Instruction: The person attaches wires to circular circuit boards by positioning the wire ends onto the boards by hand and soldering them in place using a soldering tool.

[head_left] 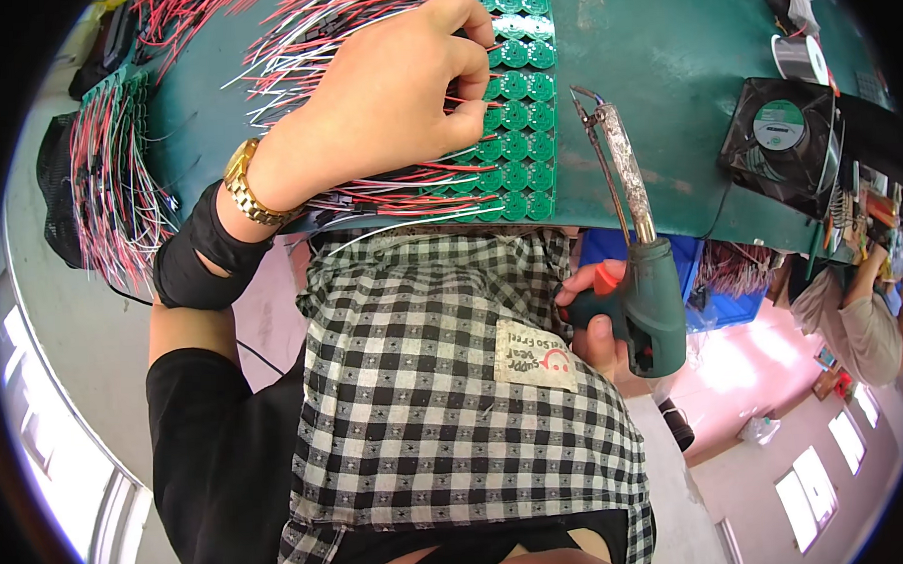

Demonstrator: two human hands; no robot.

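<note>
Two hands in view, both busy; listing left to right.
far-left board: second panel with red and white wires [105,185] lies at the left end of the green tabletop [662,46], well apart from both hands.
wrist: gold watch [249,185] on the left wrist, black sleeve cuff just below it.
left hand [385,95]: palm down on the wire bundle, fingers curled, fingertips pinching wires at the edge of the panel. Exactly which wire is pinched, cannot tell.
wires [369,195]: red and white leads fan out leftward from the panel, running under and around the left hand.
panel [521,130]: green sheet of small round circuit boards in rows, flat on the tabletop near its front edge, touching the left fingertips.
apron: black-and-white checked cloth [455,381] fills the lower middle, with a sewn beige patch on it.
right hand [597,322]: clenched round the handle of the soldering gun, below the tabletop edge, against the checked cloth.
soldering gun [651,295]: green body, orange trigger, long crusted barrel pointing up over the tabletop; tip is just right of the panel, not touching it.
fan [780,136]: black square cooling fan on the tabletop, well right of the gun.
solder spool [800,59]: just above the fan.
far right: another person [861,317] at a neighbouring bench.
</note>
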